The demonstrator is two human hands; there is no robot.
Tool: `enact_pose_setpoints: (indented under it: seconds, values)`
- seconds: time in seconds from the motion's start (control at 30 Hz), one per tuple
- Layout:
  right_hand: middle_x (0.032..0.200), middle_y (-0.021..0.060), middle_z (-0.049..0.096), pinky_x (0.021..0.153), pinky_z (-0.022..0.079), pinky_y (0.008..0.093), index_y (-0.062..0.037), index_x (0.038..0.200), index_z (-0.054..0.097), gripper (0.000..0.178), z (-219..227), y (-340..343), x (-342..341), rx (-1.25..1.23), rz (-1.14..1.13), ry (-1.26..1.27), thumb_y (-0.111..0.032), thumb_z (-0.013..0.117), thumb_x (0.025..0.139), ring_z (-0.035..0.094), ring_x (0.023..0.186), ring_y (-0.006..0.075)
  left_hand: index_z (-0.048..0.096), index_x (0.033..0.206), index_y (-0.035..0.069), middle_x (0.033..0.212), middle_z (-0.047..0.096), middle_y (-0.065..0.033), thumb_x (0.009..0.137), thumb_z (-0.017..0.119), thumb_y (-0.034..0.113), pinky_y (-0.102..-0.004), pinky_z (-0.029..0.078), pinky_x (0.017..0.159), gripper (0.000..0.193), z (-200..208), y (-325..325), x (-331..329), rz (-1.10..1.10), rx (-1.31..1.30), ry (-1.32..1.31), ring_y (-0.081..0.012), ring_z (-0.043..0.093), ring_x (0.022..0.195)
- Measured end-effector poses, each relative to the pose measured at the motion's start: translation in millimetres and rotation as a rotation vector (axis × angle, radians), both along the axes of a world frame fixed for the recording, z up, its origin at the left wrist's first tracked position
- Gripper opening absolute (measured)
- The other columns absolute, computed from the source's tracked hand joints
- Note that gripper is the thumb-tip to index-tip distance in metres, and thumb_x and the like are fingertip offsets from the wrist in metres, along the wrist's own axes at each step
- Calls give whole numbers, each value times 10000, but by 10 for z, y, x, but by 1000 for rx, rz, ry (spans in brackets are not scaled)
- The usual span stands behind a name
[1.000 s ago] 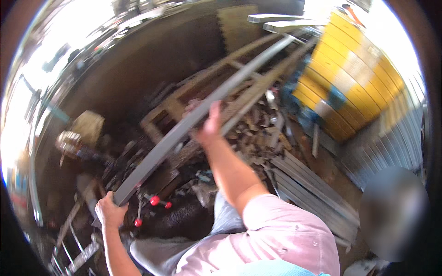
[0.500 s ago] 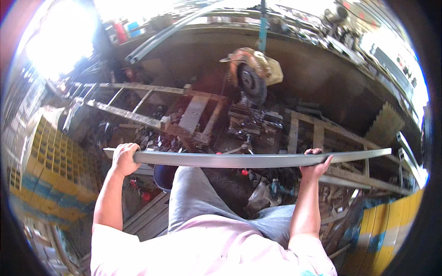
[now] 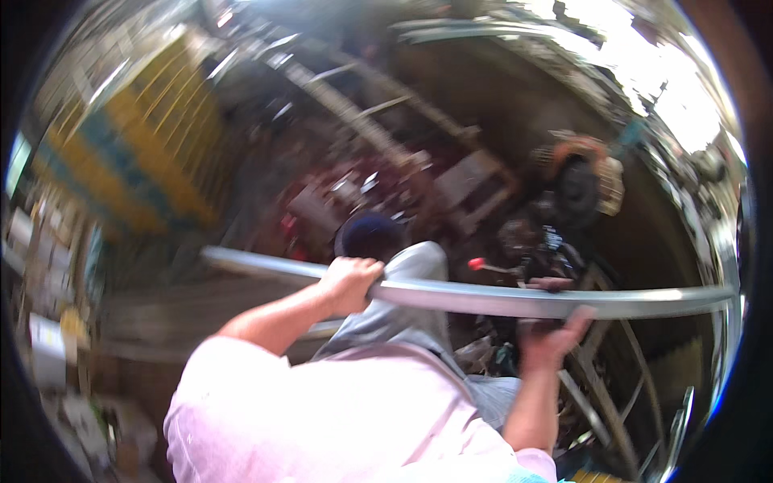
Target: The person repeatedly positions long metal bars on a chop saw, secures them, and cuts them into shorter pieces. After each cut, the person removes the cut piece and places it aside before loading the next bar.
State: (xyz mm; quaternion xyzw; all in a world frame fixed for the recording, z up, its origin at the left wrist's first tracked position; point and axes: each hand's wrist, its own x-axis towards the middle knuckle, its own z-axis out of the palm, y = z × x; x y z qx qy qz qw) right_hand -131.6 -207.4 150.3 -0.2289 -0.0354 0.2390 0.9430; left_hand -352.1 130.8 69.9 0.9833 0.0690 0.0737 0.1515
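**Inspector:** Item one, the long metal bar (image 3: 483, 296). You carry it level across your body, in front of your chest. Its long axis runs left to right, dipping slightly toward your right in this bent view. Both ends reach well past your hands.

**Operator:** And my grip?

**Inspector:** Your left hand (image 3: 350, 282) is clenched over the top of the bar, fingers (image 3: 366, 270) curled round it, knuckles up. Your right hand (image 3: 547, 334) takes it from below: the palm cups the underside and the fingers (image 3: 581, 314) bend up against the near face. I judge that a hold, though a looser one than the left; blur hides how far the fingertips wrap.

**Operator:** Which hand has more of it?

**Inspector:** More bar shows past your right fingers than past your left, so the longer overhang lies on your right. Any swing turns on that end. The left hand sits closer to your body, with the elbow bent; the right arm rises steeply from the lower edge.

**Operator:** What lies beyond the bar?

**Inspector:** Below your left fingers, your grey trouser leg (image 3: 403, 314) and a dark shoe (image 3: 370, 235). Just beyond your right fingers, a red-knobbed lever (image 3: 477, 264) and dark machinery. Farther off on that side stands a cut-off saw (image 3: 580, 181) with a dark disc. Beyond your left, a stack of yellow and blue crates (image 3: 153, 153). Metal frames (image 3: 386, 121) lie on the far floor. The frame is motion-blurred, so I record no finer detail.
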Motion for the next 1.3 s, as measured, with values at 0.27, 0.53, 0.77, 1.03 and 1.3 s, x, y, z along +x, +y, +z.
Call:
enact_pose_setpoints:
  seconds: [0.27, 0.53, 0.77, 1.03, 1.3]
  values:
    - [1525, 195, 541, 1303, 296, 484, 68, 1584, 413, 1138, 221, -2707, 2714, -378, -205, -602, -792, 660, 881, 512, 1446, 338, 696, 1085, 101, 1072, 739, -117, 692, 773, 53, -505, 591, 874, 404, -667, 581, -1340, 284, -59, 248, -375, 727, 1070]
    - [1152, 147, 549, 1168, 401, 492, 83, 1354, 485, 791, -326, -1269, 2822, -522, -296, -371, -607, 597, 984, 553, 1155, 319, 693, 1170, 118, 1194, 736, -84, 714, 821, 81, -473, 587, 976, 475, -1199, 903, -2298, 538, -36, 449, -339, 697, 1196]
    - [1048, 93, 528, 1124, 455, 472, 1, 1230, 543, 600, -120, -23, 1355, -220, 23, -320, -479, 734, 926, 570, 1069, 269, 676, 1356, 140, 1365, 698, -88, 788, 771, 56, -444, 548, 1090, 582, -1273, 1213, -2701, 733, -140, 501, -314, 618, 1353]
    - [1283, 159, 708, 1233, 409, 540, -25, 1375, 631, 756, -365, 1868, -791, -487, 496, -263, -696, 586, 1030, 622, 1317, 343, 691, 1236, 88, 1197, 734, -131, 738, 875, 232, -475, 592, 961, 551, 42, 744, -1025, 251, -175, 129, -366, 713, 1147]
    - [1403, 218, 690, 1134, 515, 440, 77, 1571, 482, 809, 61, 1537, -500, -551, 1116, -749, -294, 843, 949, 683, 1285, 297, 655, 1461, 154, 1304, 745, -122, 807, 797, 119, -464, 586, 1044, 670, -1106, 1854, -1650, 565, 14, 518, -316, 676, 1292]
